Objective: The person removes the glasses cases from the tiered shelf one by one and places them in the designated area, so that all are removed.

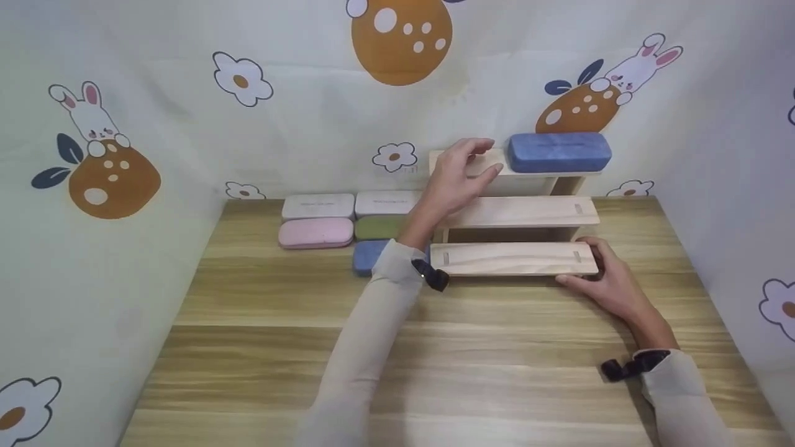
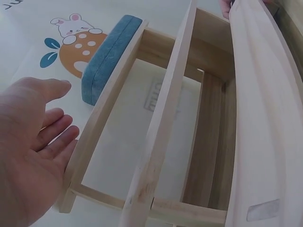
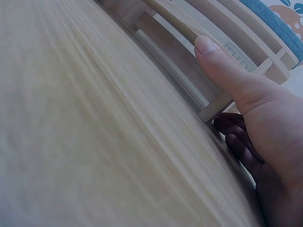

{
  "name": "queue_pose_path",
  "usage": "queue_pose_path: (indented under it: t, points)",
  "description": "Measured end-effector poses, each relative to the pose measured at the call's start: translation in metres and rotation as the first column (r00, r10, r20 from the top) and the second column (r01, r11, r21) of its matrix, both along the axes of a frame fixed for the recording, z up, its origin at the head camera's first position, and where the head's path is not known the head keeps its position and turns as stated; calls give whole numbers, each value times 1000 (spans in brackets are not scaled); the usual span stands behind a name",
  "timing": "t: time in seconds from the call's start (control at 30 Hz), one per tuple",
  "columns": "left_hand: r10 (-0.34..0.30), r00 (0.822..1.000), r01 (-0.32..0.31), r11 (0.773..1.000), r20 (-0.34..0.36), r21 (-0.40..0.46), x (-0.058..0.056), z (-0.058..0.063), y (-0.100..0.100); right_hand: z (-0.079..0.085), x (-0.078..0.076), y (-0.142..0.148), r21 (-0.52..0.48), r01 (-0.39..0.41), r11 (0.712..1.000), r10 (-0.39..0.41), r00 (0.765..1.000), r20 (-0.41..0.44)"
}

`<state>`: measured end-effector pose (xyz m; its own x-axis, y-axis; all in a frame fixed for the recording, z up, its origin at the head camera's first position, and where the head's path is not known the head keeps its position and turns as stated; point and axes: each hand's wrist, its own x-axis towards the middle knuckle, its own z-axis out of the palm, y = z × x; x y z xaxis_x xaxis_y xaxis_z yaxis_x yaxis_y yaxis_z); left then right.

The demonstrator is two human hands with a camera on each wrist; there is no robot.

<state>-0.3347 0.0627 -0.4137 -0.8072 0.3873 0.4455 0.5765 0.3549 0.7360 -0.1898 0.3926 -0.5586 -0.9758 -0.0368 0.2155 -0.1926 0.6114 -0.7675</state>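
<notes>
A three-step wooden display rack (image 1: 518,212) stands on the table, with a blue glasses case (image 1: 559,153) lying at the right end of its top step. My left hand (image 1: 456,177) is over the left part of that top step, fingers loosely bent and nothing in them. In the left wrist view a gap shows between its fingers and the blue case (image 2: 111,59). My right hand (image 1: 612,282) grips the right end of the lowest step, thumb (image 3: 207,46) along the front edge and fingers round the end, low by the tabletop.
Left of the rack lie several more cases: two white ones (image 1: 318,206) at the back, a pink one (image 1: 315,233), a green one (image 1: 380,227) and a blue one (image 1: 367,257) partly behind my left sleeve. Patterned cloth walls (image 1: 298,136) enclose the wooden table (image 1: 261,347).
</notes>
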Motion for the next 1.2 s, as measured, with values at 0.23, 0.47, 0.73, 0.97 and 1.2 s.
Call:
queue_pose_path:
  t: [0.23,0.47,0.73,0.97,1.2]
  points:
    - [7,997,-2,998,77,-63,-3,6,10,-9,-5,7,27,8,1000,-8,1000,30]
    - [6,995,4,994,96,-110,-5,10,25,0,-1,1,0,-3,1000,3,1000,15]
    - [60,995,-42,979,85,-202,-5,11,42,-9,-6,9,18,2,1000,-2,1000,12]
    - [134,988,-112,963,73,-245,-3,11,55,-11,-6,9,26,9,1000,-9,1000,15]
    - [194,979,-167,943,67,-286,0,10,61,-10,-5,9,29,9,1000,-9,1000,19]
